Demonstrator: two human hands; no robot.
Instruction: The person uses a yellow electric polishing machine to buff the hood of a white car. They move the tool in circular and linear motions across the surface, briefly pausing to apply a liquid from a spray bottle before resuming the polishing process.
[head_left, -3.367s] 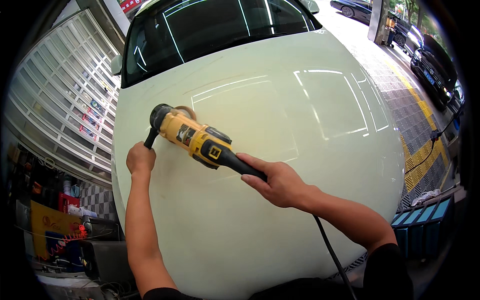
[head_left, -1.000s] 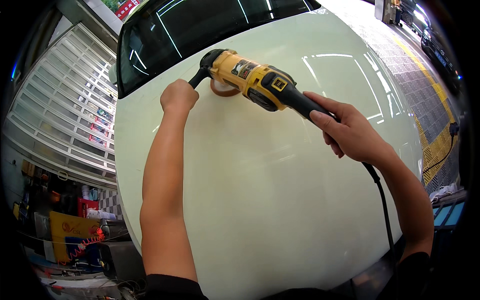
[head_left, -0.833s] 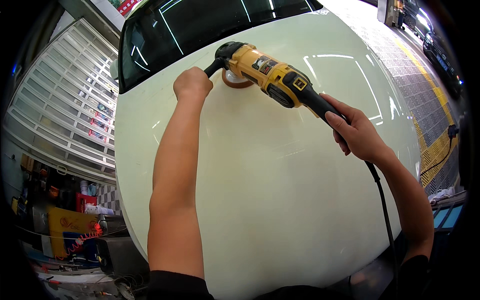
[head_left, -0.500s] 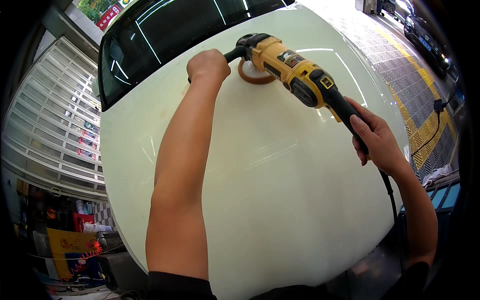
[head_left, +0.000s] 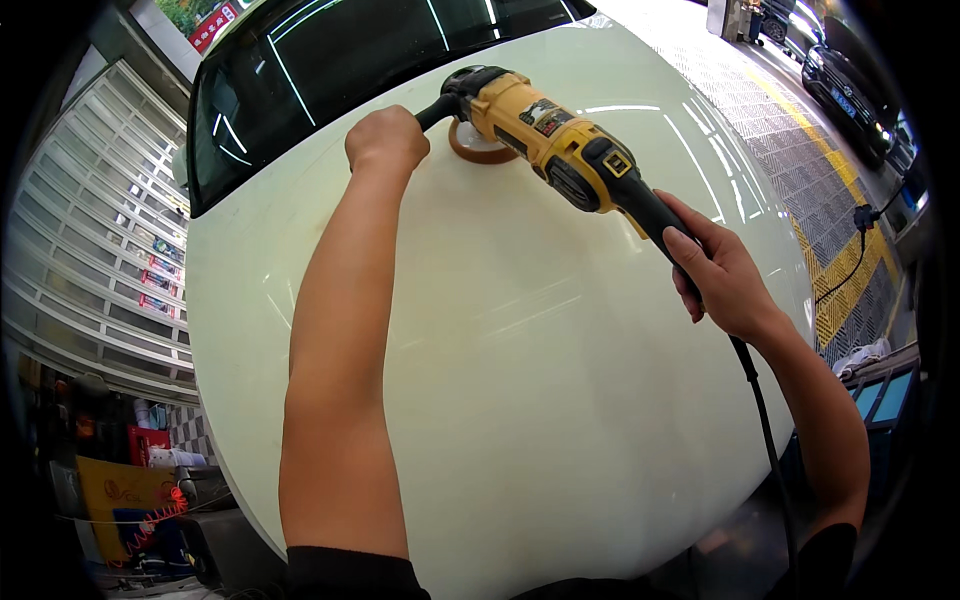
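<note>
A yellow and black car polisher (head_left: 550,130) rests with its round brown-edged pad (head_left: 483,145) on the far part of a pale, glossy car hood (head_left: 520,420). My left hand (head_left: 388,138) is closed round the black side handle near the polisher's head. Around the black rear grip, my right hand (head_left: 722,268) is wrapped, the thumb lying on top. A black power cord (head_left: 765,420) runs down from the grip's end past my right forearm. The underside of the pad is hidden.
Beyond the hood is the dark windshield (head_left: 340,85). White shutter slats (head_left: 95,230) stand on the left, above boxes and a red coiled hose (head_left: 160,520). On the right are a yellow-marked floor grating (head_left: 850,290), a cable plug (head_left: 865,216) and a dark car (head_left: 850,90).
Both hands and the polisher have shifted slightly to the left in view. The windshield and hood edge have shifted left too. My grip on both handles is the same.
</note>
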